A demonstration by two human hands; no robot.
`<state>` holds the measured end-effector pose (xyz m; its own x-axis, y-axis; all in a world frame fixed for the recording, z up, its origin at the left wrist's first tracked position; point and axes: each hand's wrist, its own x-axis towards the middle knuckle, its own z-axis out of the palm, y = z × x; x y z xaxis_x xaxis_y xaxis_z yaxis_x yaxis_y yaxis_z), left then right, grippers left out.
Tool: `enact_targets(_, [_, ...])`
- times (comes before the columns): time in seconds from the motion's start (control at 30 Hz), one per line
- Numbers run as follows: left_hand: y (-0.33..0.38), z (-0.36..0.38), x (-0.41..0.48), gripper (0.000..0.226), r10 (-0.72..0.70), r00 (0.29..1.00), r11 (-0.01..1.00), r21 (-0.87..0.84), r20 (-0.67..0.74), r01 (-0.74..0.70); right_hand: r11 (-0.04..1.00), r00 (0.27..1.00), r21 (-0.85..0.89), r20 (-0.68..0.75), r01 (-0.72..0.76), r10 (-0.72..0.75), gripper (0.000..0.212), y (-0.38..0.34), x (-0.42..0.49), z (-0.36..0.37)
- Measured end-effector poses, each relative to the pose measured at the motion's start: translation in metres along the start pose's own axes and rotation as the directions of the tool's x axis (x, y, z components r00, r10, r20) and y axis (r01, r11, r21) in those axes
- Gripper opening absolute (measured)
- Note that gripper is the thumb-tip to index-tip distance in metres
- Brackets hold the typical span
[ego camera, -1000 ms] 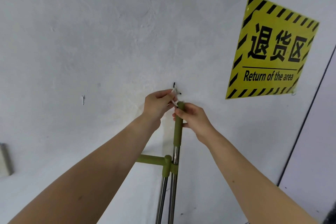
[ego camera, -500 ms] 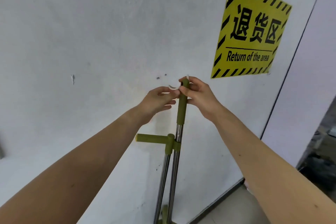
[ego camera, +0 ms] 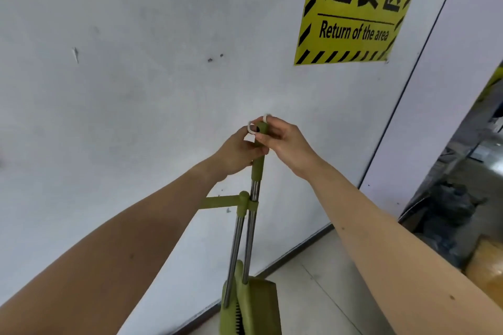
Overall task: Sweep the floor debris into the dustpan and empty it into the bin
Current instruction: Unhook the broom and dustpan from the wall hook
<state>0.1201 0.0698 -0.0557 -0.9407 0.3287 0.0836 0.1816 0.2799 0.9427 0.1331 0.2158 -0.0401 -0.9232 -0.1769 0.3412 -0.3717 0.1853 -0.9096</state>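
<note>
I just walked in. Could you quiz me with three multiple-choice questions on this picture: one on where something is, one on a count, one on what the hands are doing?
1. Where is the yellow sign relative to the hands?
A) above, to the right
B) on the floor
C) to their left

2. How many metal poles run down to the dustpan?
A) one
B) two
C) four

3. What are the hands doing?
A) hanging idle
B) both holding the top of the green handle
C) peeling the sign

Answers:
1 A, it is stuck on the wall up and right of the left hand and right hand.
2 B, two poles stand side by side.
3 B, fingers of both curl at the handle's top.
</note>
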Motion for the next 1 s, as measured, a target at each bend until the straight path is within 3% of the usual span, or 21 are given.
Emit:
enact_targets(0.1, [-0.007, 0.024, -0.011, 0.036, -0.040, 0.997, 0.997, 0.066, -0.073, 0.045, 0.992, 0.998, -0.124, -0.064, -0.004, -0.004, 0.017, 0.014, -0.021, 0.003])
enact_targets(0.27, [-0.019, 0.049, -0.027, 0.031, -0.099, 0.981, 0.983, 0.137, -0.169, 0.123, 0.991, 0.972, -0.026, -0.196, -0.134, 0.126, 0.025, 0.037, -0.062, 0.007])
enact_targets(0.47, [-0.032, 0.059, -0.041, 0.024, -0.104, 0.986, 0.988, 0.098, -0.127, 0.117, 0.964, 0.954, -0.005, -0.149, -0.264, 0.261, 0.038, 0.045, -0.083, 0.000])
enact_targets(0.53, [-0.036, 0.067, -0.045, 0.017, -0.087, 0.992, 0.986, 0.134, -0.092, 0.099, 0.954, 0.951, -0.030, -0.091, -0.299, 0.295, 0.037, 0.049, -0.084, 0.006])
enact_targets(0.6, [-0.045, 0.073, -0.047, 0.023, -0.072, 0.994, 0.981, 0.173, -0.084, 0.086, 0.942, 0.941, -0.019, -0.057, -0.335, 0.333, 0.032, 0.056, -0.085, 0.018])
enact_targets(0.7, [-0.063, 0.074, -0.051, 0.026, -0.101, 0.990, 0.993, 0.057, -0.103, 0.107, 0.949, 0.943, -0.039, -0.134, -0.313, 0.306, 0.017, 0.072, -0.089, 0.034])
enact_targets(0.8, [-0.086, 0.073, -0.056, 0.021, -0.132, 0.989, 0.989, -0.073, -0.071, 0.127, 0.944, 0.944, -0.129, -0.174, -0.303, 0.279, 0.015, 0.086, -0.094, 0.041])
enact_targets(0.87, [-0.107, 0.075, -0.058, 0.014, -0.167, 0.985, 0.984, 0.052, -0.032, 0.169, 0.934, 0.937, -0.152, -0.191, -0.324, 0.293, 0.016, 0.092, -0.099, 0.040])
enact_targets(0.93, [-0.135, 0.080, -0.063, 0.047, -0.280, 0.960, 0.904, 0.342, 0.023, 0.256, 0.928, 0.931, -0.151, -0.188, -0.341, 0.311, 0.017, 0.095, -0.104, 0.039])
enact_targets(1.0, [-0.168, 0.087, -0.075, 0.075, -0.404, 0.908, 0.802, 0.519, 0.110, 0.294, 0.924, 0.933, -0.156, -0.157, -0.349, 0.325, 0.015, 0.098, -0.113, 0.040])
